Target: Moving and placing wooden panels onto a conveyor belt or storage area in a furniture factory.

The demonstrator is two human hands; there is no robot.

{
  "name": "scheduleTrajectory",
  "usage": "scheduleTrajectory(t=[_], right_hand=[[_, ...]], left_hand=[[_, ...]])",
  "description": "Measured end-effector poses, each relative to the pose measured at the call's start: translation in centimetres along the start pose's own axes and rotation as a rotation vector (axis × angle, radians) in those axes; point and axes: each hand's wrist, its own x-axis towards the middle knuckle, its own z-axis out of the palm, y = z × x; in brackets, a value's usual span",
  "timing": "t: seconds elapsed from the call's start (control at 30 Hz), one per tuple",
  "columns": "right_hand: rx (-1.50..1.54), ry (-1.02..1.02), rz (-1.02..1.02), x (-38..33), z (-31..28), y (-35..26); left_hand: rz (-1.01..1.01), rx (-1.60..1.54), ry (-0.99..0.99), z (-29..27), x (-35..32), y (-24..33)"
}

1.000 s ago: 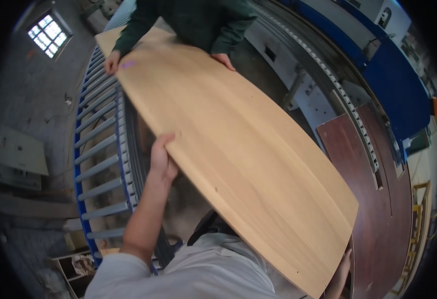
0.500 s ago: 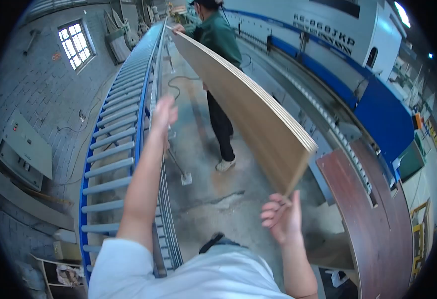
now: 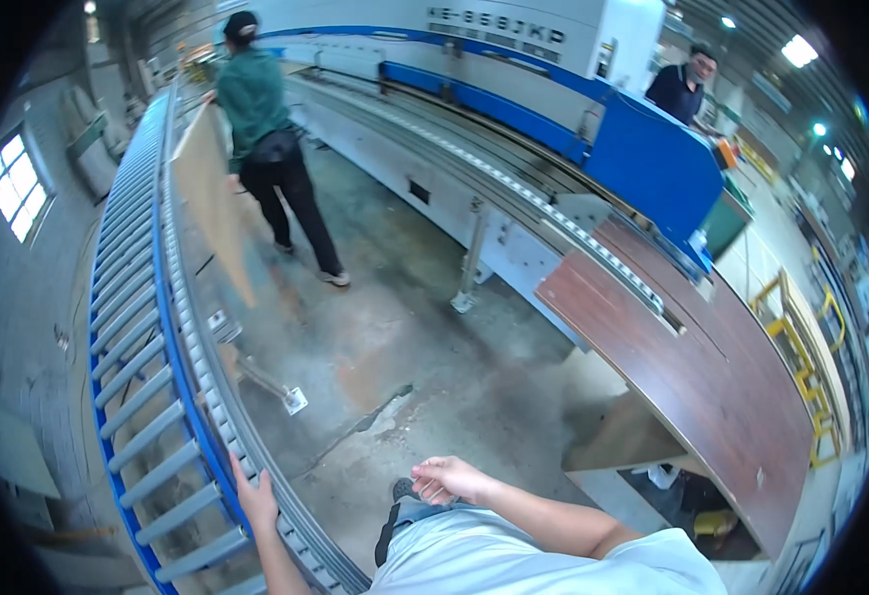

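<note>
The wooden panel [image 3: 202, 183], beside a co-worker [image 3: 258, 107], lies well ahead, long axis roughly following the roller conveyor [image 3: 143, 419]. The left hand [image 3: 258, 499], nearer, is spread alongside the conveyor; the right hand [image 3: 451, 479] curls loosely, empty.

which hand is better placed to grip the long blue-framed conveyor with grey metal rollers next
Left, probably: the bare left hand is right at the conveyor, outstretched, though contact is unclear. The bare right hand is farther off to the right and partly curled.
</note>
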Motion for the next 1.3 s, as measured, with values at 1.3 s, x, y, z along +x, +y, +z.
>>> scheduleTrajectory(t=[1.3], right_hand=[[-0.634,1.732,0.032,-27.3,-40.6,12.4]], left_hand=[[1.374,0.272,-0.918,49.4,-18.2,44.4]])
